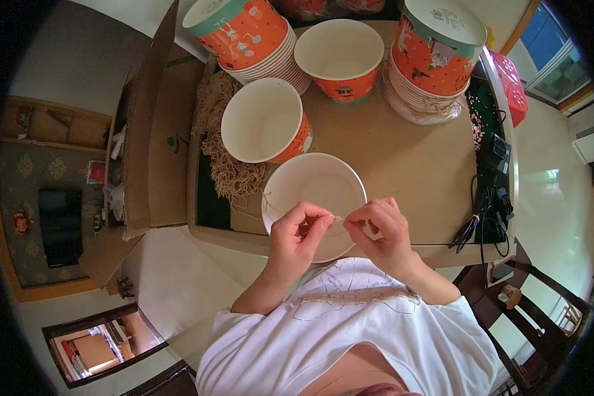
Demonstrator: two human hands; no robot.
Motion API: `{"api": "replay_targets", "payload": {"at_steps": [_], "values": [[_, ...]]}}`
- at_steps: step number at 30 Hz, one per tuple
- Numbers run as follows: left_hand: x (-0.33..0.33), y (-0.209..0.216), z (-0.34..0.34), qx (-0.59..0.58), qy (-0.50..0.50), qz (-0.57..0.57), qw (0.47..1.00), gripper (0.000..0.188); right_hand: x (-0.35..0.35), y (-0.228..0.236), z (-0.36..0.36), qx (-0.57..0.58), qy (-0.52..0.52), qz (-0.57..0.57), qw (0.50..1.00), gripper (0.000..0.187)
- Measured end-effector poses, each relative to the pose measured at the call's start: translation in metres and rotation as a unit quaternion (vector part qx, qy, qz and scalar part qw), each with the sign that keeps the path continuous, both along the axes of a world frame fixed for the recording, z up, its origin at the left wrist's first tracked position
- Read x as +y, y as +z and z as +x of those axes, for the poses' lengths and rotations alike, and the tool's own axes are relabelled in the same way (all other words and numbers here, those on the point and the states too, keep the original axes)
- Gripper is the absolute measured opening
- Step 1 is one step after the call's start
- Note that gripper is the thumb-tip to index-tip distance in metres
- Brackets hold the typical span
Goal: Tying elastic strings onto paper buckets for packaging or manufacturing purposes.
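Observation:
My left hand (298, 230) and my right hand (383, 230) meet in front of me, each with thumb and forefinger pinched. Between the fingertips runs a short bit of tan string (338, 218), which looks knotted or bunched. Directly beneath is a white-lined paper bucket (315, 173), open side up at the table's near edge; my hands hide part of its inside. A strand of string lies over its left rim. Just beyond stands a second open bucket (263, 122), orange outside. A heap of tan string (234, 173) lies to its left.
Farther back are another open bucket (340, 53), a nested bucket stack (244, 39) at left and an upside-down stack (435, 53) with string around it at right. Black cables and adapters (492, 198) lie along the right edge. A cardboard box (165, 145) flanks the left side.

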State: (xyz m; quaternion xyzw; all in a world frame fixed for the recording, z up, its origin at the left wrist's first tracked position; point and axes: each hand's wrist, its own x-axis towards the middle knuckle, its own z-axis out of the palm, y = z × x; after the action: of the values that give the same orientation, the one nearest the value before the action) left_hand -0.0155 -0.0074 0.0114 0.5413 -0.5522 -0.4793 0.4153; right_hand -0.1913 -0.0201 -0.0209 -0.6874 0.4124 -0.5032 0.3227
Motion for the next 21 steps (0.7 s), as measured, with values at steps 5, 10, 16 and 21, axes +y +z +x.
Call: {"api": "replay_targets", "payload": {"at_steps": [5,10,16,21], "values": [[0.0006,0.0049,-0.0015,-0.057,-0.027,-0.035,0.997,0.006,0.0007,0.0035,0.0039,-0.013,0.003,0.008,1.0,0.017],[-0.0001,0.0034,-0.0023,-0.084,-0.009,-0.09,0.992,0.005,-0.0012,0.0039,0.0034,-0.013,0.016,-0.02,1.0,0.019],[0.0013,0.0012,-0.0009,-0.069,0.0,-0.076,0.995,0.005,-0.0014,0.0044,0.0043,-0.015,0.016,-0.013,1.0,0.018],[-0.0001,-0.0013,-0.0023,-0.096,0.023,-0.13,0.987,0.003,-0.0027,0.0041,0.0027,0.006,0.032,-0.036,0.999,0.016]]}}
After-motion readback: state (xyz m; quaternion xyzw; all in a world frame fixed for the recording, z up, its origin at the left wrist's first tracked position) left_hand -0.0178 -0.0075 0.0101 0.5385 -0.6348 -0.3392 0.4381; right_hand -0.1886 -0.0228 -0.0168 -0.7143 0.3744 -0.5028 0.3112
